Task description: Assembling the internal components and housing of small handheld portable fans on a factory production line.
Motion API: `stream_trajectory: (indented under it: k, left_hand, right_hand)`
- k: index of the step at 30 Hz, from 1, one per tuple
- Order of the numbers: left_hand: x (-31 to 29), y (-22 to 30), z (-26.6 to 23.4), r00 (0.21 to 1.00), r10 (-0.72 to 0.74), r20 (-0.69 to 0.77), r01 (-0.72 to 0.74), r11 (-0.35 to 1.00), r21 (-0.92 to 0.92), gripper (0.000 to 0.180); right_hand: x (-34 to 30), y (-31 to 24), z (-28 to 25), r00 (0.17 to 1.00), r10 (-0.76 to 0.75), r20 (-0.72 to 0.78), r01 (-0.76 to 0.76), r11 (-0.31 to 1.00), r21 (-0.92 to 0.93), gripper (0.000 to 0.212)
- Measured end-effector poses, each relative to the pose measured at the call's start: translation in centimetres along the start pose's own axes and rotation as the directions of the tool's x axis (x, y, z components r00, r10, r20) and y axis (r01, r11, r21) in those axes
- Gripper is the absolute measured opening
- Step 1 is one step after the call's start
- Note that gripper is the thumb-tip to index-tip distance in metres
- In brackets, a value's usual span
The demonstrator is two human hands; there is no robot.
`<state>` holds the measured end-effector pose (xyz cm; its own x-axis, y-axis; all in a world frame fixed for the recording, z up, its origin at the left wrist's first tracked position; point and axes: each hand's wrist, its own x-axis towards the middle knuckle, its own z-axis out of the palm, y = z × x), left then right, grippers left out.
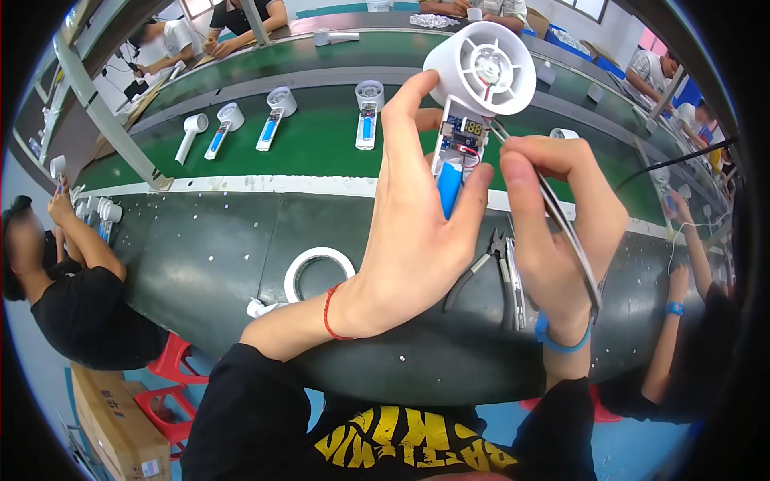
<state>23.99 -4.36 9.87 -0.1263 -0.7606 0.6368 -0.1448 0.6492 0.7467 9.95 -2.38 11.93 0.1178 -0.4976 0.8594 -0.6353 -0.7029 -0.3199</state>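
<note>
My left hand [417, 232] is wrapped round the handle of a white handheld fan [481, 68], held up above the bench with its round head at the top. The handle is uncovered and shows a circuit board with a small display [472, 128], thin red wires and a blue battery [450, 188]. In my right hand [561, 216] a pair of metal tweezers [568, 228] is pinched, its tips at the wires just below the fan head. Whether the tips grip a wire I cannot tell.
On the dark bench [216, 297] lie a roll of white tape [319, 253], cutting pliers [498, 243] and a small white part [261, 308]. Beyond, several white fans [281, 103] lie on a green conveyor belt [321, 152]. Co-workers sit at left, right and across; a metal post [112, 116] stands at left.
</note>
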Motion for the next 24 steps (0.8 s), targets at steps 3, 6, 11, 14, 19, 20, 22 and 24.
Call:
stream_trajectory:
  k: [3,6,11,14,19,20,22,24]
  left_hand:
    - [0.0,-0.3,-0.2,0.997,-0.07,0.015,0.071,0.994,-0.083,0.066]
    - [0.0,-0.2,0.0,0.996,-0.082,0.043,0.084,0.995,-0.059,0.066]
    - [0.8,-1.8,0.1,0.989,0.145,0.004,-0.144,0.983,0.113,0.065]
    - [0.5,-2.2,0.9,0.997,0.078,0.016,-0.078,0.997,0.025,0.064]
    - [0.2,-3.0,1.4,0.995,0.089,-0.034,-0.085,0.99,0.108,0.063]
    - [0.3,-3.1,1.5,0.995,0.097,-0.024,-0.094,0.99,0.108,0.063]
    - [0.5,-3.2,1.5,0.991,0.131,-0.017,-0.124,0.965,0.232,0.063]
    - [0.8,-3.9,1.2,0.985,0.17,-0.023,-0.157,0.948,0.277,0.063]
  right_hand:
    - [0.1,0.4,0.3,0.996,0.085,0.037,-0.088,0.989,0.115,0.008]
    - [0.3,0.3,0.0,0.979,0.195,0.064,-0.205,0.947,0.247,0.01]
    - [0.8,1.0,0.5,0.901,0.403,0.16,-0.427,0.763,0.484,0.017]
    - [0.5,0.8,2.2,0.894,0.445,0.05,-0.373,0.677,0.635,0.015]
    - [-0.3,1.2,3.1,0.921,0.385,0.067,-0.364,0.785,0.5,0.013]
    - [-0.4,1.4,3.2,0.92,0.387,0.054,-0.36,0.787,0.501,0.013]
    - [-0.7,2.2,3.6,0.888,0.448,0.108,-0.387,0.599,0.701,0.015]
    - [-0.6,2.8,3.7,0.886,0.441,0.143,-0.396,0.558,0.729,0.018]
